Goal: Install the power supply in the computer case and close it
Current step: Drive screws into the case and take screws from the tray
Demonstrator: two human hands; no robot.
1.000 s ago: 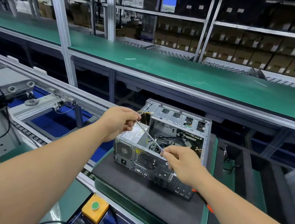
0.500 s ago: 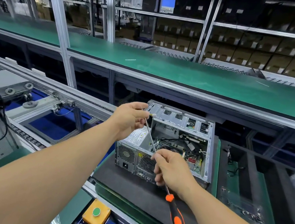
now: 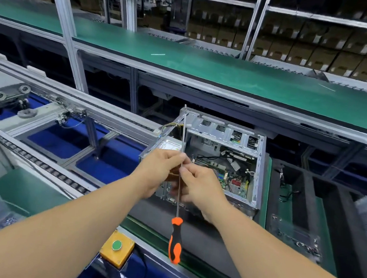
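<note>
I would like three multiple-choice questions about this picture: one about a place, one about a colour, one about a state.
1. Where is the yellow box with the green button?
A. on the upper green belt
B. at the near edge of the line, left of the screwdriver handle
C. inside the case

2. What colours has the screwdriver handle?
A. orange and black
B. blue and white
C. all red

3. How is the computer case?
A. closed with its panel
C. wrapped in foil
B. open, its boards showing

Answers: 1 B, it sits low beside the handle. 2 A, orange with black parts. 3 B, the circuit boards are visible.
</note>
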